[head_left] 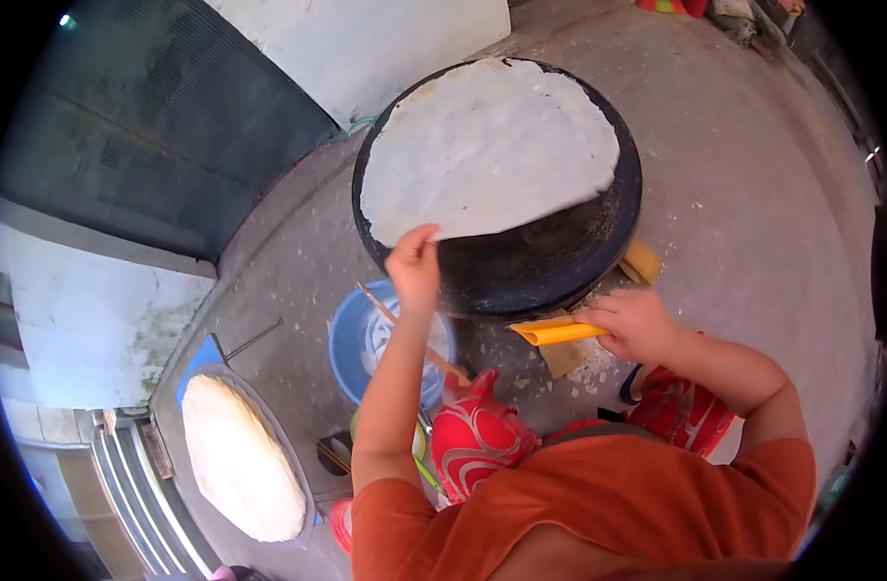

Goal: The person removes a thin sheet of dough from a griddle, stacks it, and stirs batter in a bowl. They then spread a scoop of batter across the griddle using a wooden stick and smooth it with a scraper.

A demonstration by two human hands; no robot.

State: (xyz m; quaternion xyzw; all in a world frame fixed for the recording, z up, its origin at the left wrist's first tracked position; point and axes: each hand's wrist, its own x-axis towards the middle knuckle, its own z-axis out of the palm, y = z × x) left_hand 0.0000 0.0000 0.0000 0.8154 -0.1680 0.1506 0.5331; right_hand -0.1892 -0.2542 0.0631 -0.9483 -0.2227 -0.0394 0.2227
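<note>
Thin white round flatbread covers the black round griddle; my left hand pinches its near edge, seemingly peeling; my right hand clamps a yellow plastic scraper; next likely needs a slow, even lift

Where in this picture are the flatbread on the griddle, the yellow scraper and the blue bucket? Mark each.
flatbread [492, 145], head view, middle of its pale surface.
yellow scraper [555, 332], head view, middle of its blade.
blue bucket [346, 339], head view, left inner wall.
</note>
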